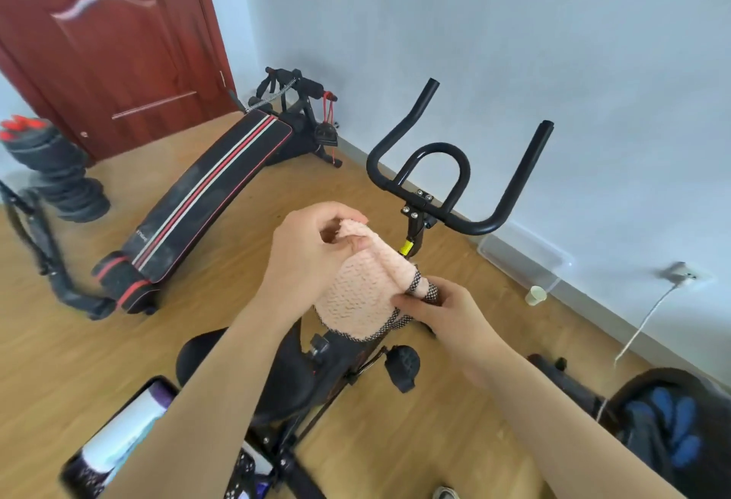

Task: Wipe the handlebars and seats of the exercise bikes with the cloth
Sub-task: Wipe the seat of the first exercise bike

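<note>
My left hand (304,257) pinches the upper fold of the cloth (364,292), fingers curled. My right hand (447,312) pinches its lower corner at the black mesh trim. The hands hold the cloth bunched between them, above the bike; it is peach, nubbly terry. The handlebars (455,186) lie ahead and slightly right, untouched. Their crossbar runs left to right, with two horns curving up and away, and my right hand is nearer. They are glossy black tube. The seat (197,352), black and rounded, sits low beneath my left forearm.
</note>
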